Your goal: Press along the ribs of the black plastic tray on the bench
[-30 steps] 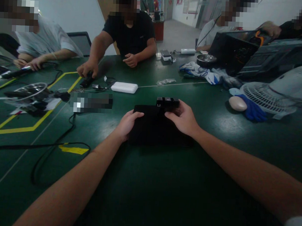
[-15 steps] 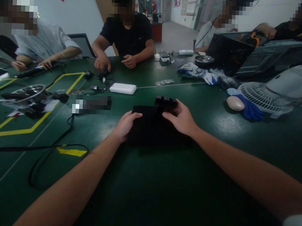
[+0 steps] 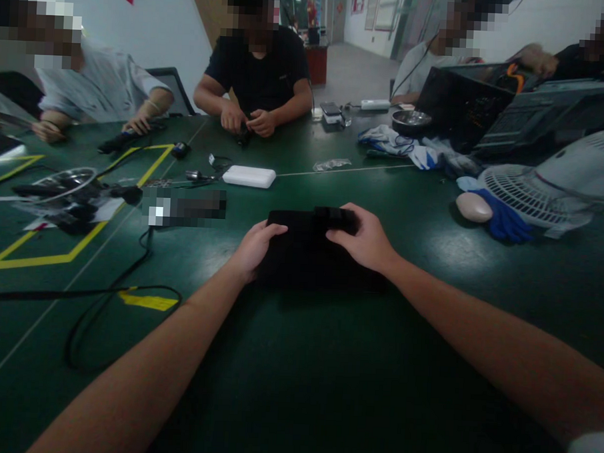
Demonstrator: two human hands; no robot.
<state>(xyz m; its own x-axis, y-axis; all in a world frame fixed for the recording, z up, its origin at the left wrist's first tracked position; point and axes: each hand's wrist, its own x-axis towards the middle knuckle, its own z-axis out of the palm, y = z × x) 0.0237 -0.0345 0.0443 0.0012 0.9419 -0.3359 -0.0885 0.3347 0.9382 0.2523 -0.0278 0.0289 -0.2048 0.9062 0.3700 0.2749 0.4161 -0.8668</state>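
A flat black slab-like device lies on the green table in front of me. My left hand grips its left edge, thumb on top. My right hand is closed on a small black block that sits low at the slab's far right corner. The slab's surface is too dark to show details.
A white rectangular box lies beyond the slab. Black cables and yellow tape lines run at left. At right lie a white fan, a blue glove and a pale oval object. Several people sit around the table's far side.
The small black block in my right hand has come down closer onto the slab's far edge. The person opposite pulled their hand back and now holds a dark object in both hands.
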